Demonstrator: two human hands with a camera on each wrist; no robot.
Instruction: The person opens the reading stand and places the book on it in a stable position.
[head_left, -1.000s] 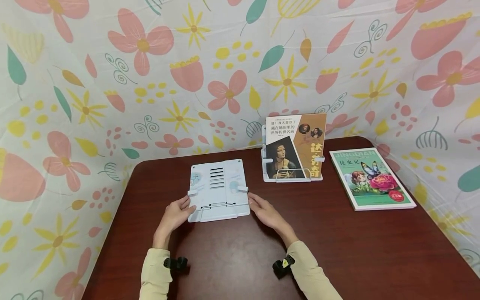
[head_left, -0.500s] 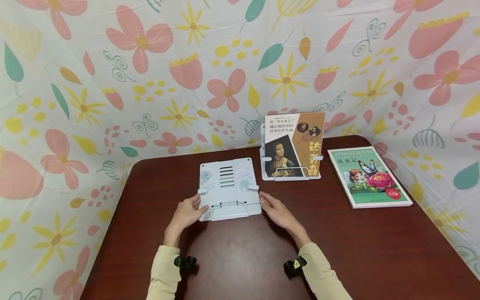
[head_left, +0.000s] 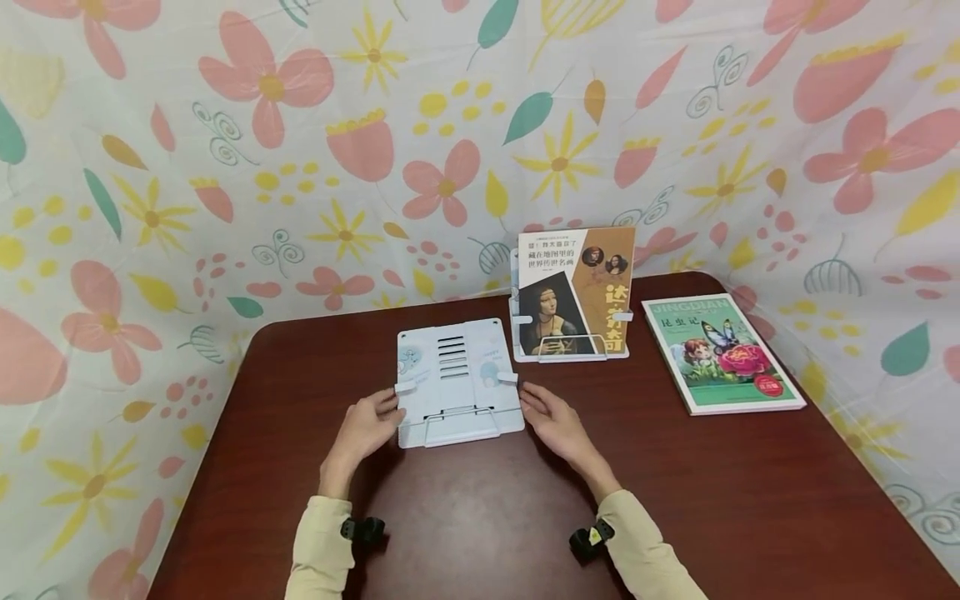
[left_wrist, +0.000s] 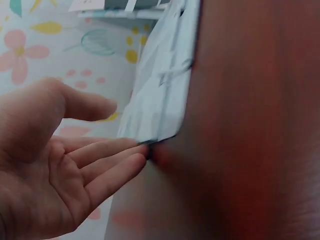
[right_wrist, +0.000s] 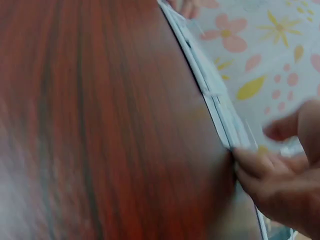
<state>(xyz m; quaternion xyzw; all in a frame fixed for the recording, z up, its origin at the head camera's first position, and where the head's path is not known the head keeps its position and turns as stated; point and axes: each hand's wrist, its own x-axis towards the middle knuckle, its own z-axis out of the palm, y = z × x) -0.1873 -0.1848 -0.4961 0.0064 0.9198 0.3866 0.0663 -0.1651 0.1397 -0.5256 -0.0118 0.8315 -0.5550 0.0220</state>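
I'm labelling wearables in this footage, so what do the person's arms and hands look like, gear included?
The left sleeve and right sleeve are long and cream-coloured. The left hand and right hand wear no gloves. Beside each cuff is a small black device, one left, one right; the right one carries a yellow mark.

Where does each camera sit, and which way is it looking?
Head: on the person's head, facing forward and down at the near stand, table, two books and flowery cloth; left hand, right hand and sleeves show.
Left wrist: on that wrist, facing the near stand's edge; only the left hand shows.
Right wrist: on that wrist, facing the near stand's edge; the right hand and a bit of the left hand show.
Both wrist views share the near stand and table.
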